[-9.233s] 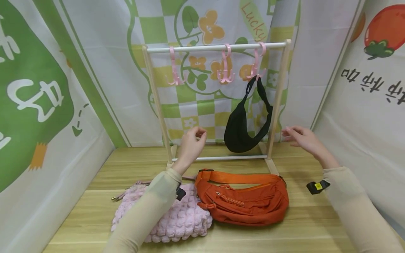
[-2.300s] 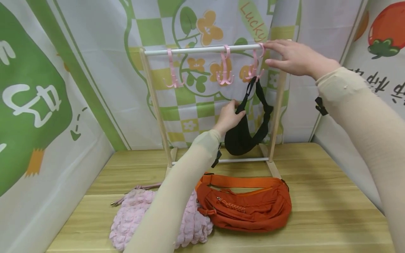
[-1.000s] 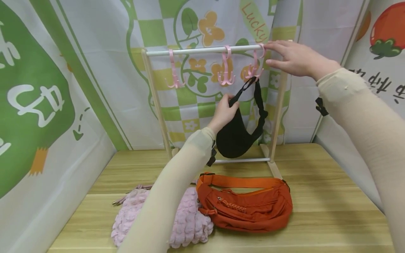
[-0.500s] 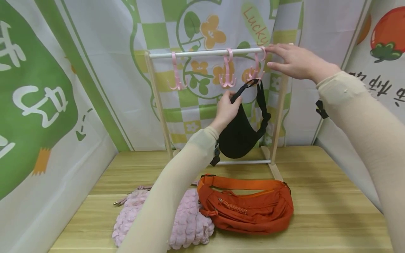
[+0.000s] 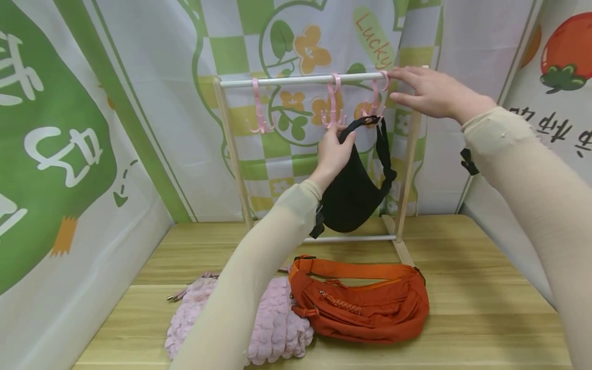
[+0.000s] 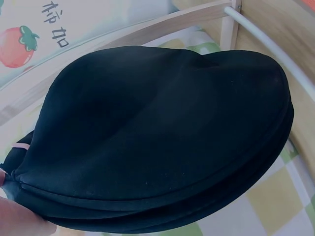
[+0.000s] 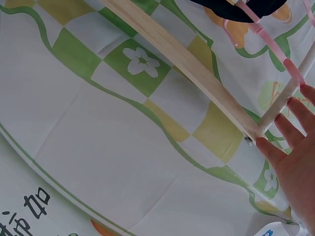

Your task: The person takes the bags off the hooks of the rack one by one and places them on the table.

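Observation:
My left hand (image 5: 334,154) pinches a black shoulder bag (image 5: 350,198) near the left end of its strap, between thumb and fingers. The strap's top loops over the right pink hook (image 5: 375,95), and the bag's body hangs tilted below. In the left wrist view the bag's dark body (image 6: 162,128) fills the middle, with only a bit of the hand at the lower left. My right hand (image 5: 439,93) lies with straight fingers over the right end of the white rail (image 5: 296,80), its fingertips right at the hook's top. The right wrist view shows those fingers (image 7: 289,129) along the rail.
Two more pink hooks hang from the rail, at the left (image 5: 258,105) and middle (image 5: 332,100). A wooden stand post (image 5: 409,169) rises on the right. In front, a pink puffy bag (image 5: 277,324) and an orange waist bag (image 5: 365,303) lie side by side on the wooden table (image 5: 481,288).
My left hand has gripped the black bag, drawn it left and lifted the strap's left side towards the hooks. Earlier, my right hand rose from beside the stand to the rail, where it stays.

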### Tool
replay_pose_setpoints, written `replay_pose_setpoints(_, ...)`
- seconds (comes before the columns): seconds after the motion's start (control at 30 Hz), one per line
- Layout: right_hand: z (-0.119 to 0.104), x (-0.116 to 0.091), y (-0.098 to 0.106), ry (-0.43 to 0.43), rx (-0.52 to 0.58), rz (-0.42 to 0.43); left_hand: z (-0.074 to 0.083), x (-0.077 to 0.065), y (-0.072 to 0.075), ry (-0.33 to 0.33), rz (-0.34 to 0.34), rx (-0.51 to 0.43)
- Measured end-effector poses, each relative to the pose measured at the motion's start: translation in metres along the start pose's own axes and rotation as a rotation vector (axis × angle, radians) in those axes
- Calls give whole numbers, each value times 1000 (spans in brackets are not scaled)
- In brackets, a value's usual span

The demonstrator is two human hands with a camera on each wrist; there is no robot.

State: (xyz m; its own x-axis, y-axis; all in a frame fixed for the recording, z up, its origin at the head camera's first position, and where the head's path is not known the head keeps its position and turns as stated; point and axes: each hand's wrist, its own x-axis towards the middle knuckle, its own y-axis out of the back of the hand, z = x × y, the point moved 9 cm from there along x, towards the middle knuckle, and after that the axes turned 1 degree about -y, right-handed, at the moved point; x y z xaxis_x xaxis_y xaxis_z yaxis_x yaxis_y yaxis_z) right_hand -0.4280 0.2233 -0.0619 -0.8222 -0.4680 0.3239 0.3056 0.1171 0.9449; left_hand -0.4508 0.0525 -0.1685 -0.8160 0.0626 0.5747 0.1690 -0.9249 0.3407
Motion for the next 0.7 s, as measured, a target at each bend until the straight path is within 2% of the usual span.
replay_pose_setpoints(0.27,1,1,0,0,1,4,9,4,4,-25,-5,-6)
replay_pose_setpoints(0.7,0,1,-1,16,8,13,29,18,11,-82,4,-38)
